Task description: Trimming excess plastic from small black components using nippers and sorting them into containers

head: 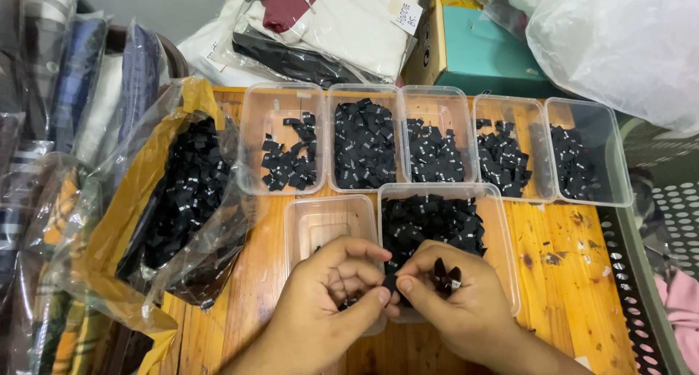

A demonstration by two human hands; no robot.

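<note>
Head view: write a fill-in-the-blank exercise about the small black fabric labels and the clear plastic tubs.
1. The back row on the wooden table holds ____ clear plastic tubs.
2. The left hand and right hand pinch a small black fabric label ____ them.
3. The clear plastic bag of black labels lies to the ____ of the tubs.

Missing words: five; between; left

tubs point(610, 172): clear glossy plastic | labels point(362, 142): black woven cloth | table point(564, 273): scuffed wood
</note>
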